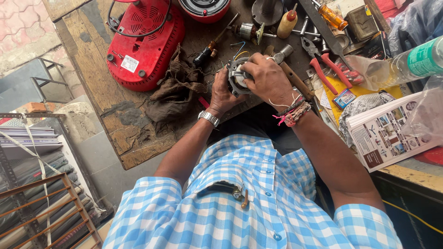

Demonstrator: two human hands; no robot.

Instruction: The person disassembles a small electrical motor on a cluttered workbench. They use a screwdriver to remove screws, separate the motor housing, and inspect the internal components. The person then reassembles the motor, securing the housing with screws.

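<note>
Over a worn wooden workbench (pixel 94 69), both hands grip a small grey metal motor housing (pixel 236 77) with thin coloured wires at its top. My left hand (pixel 223 94), with a metal watch on the wrist, cups it from below and the left. My right hand (pixel 267 78), with threads and beads on the wrist, covers its right side and top. Most of the housing is hidden by the fingers.
A red appliance base (pixel 145 41) lies upside down at the left, a brown rag (pixel 177 90) beside it. Red-handled pliers (pixel 325 69), a hammer handle (pixel 295 80), a screwdriver (pixel 212 46), a glue bottle (pixel 287 23), a printed leaflet (pixel 387 131) and a plastic bottle (pixel 415 60) crowd the right.
</note>
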